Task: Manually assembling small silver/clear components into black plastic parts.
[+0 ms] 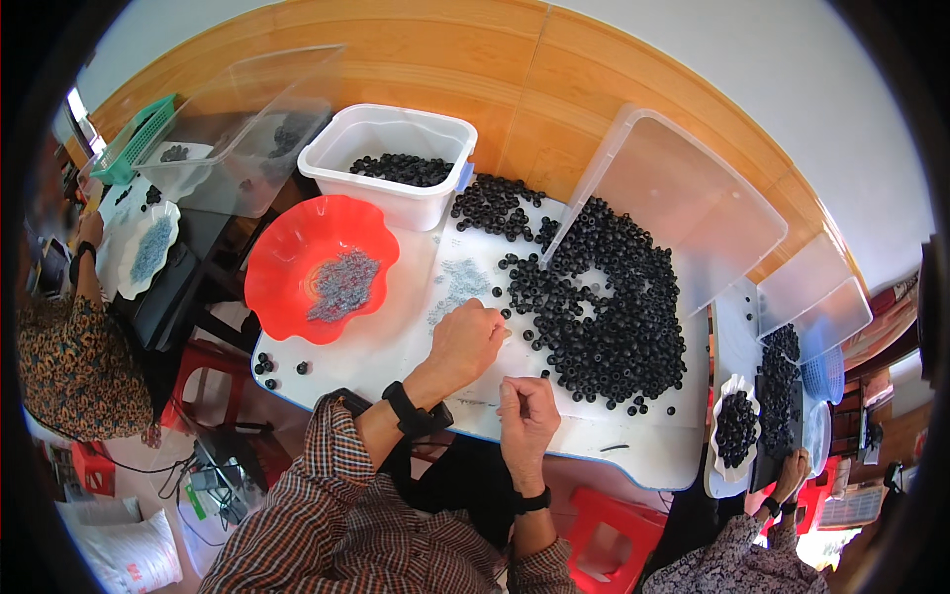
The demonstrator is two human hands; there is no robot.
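My left hand (463, 344) is closed, its fingertips pressed together just over the white table (376, 361). Close by on its right, my right hand (529, 414) also has its thumb and fingers pinched. Whatever either hand holds is too small or hidden to make out. Beyond my left hand lies a scatter of tiny grey-blue pieces (461, 282). A large heap of small black round parts (614, 317), some showing a hole, spreads across the table to the right of my hands. A few loose ones lie between the heap and my fingers.
A red scalloped bowl (272, 267) holds more grey-blue pieces. Behind it stands a white tub (386, 195) with black parts. A clear plastic bin (683, 198) leans over the heap. People work at both sides; a hand (792, 477) shows at right. A red stool (618, 535) stands below the table.
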